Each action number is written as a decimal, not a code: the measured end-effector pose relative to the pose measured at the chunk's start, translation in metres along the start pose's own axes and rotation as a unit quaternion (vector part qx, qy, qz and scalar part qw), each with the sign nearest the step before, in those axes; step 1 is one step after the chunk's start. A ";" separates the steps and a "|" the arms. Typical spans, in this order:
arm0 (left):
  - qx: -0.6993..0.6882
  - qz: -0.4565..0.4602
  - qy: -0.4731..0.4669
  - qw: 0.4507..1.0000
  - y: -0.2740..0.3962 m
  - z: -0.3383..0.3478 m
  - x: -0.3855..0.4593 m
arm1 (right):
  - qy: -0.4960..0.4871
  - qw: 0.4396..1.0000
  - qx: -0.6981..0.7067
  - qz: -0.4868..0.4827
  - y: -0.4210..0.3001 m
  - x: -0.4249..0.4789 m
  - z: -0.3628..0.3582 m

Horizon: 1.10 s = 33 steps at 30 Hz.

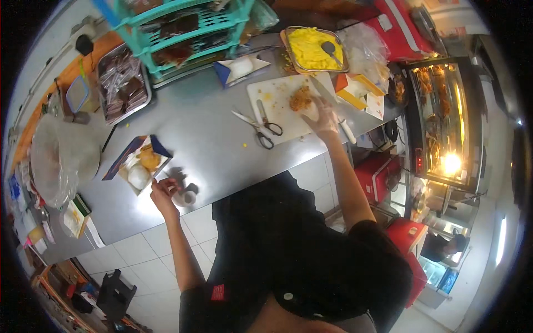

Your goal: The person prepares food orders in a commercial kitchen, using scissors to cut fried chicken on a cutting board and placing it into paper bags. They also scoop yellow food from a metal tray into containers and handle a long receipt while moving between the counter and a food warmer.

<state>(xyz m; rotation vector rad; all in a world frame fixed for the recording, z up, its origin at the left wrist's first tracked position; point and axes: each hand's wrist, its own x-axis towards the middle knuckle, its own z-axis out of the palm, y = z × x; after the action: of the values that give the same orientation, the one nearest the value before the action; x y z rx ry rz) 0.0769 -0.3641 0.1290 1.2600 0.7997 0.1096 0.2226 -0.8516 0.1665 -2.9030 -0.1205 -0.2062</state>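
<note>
My left hand is at the near right edge of an open paper food box, which holds a white mound, seemingly rice, and a browned fried piece; whether it grips the box is unclear. In a clear glove, my right hand is spread over the white cutting board, beside chopped fried food. A knife lies partly beneath that hand. Black-handled scissors and a second, smaller knife lie at the board's left part.
A tray of yellow food with a dark ladle stands behind the board. Beside the board are a yellow-orange box and a blue-white box. A metal tray of packets and teal rack stand at the back. Another person is far right.
</note>
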 end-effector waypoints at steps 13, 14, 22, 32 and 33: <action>0.214 0.132 -0.226 0.941 -0.051 0.271 -0.118 | -0.134 0.981 -0.111 0.080 0.145 -0.050 -0.015; 0.253 0.170 -0.238 0.922 -0.053 0.286 -0.119 | -0.198 0.969 -0.103 0.110 0.158 -0.055 -0.017; 0.505 0.532 -0.274 0.622 -0.014 0.404 -0.093 | -0.179 0.982 0.049 -0.016 0.191 -0.050 -0.030; 0.674 0.473 -0.273 0.497 -0.059 0.424 -0.026 | -0.361 0.923 0.032 -0.133 0.130 -0.014 -0.030; 0.682 0.466 -0.276 0.491 -0.059 0.426 -0.026 | -0.369 0.921 0.028 -0.122 0.125 -0.006 -0.035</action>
<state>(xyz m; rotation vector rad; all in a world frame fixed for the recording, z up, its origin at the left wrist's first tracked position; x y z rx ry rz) 0.2892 -0.7389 0.1236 2.9436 -0.7835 -0.1242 0.2245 -0.9819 0.1718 -2.7330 -0.5957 0.8459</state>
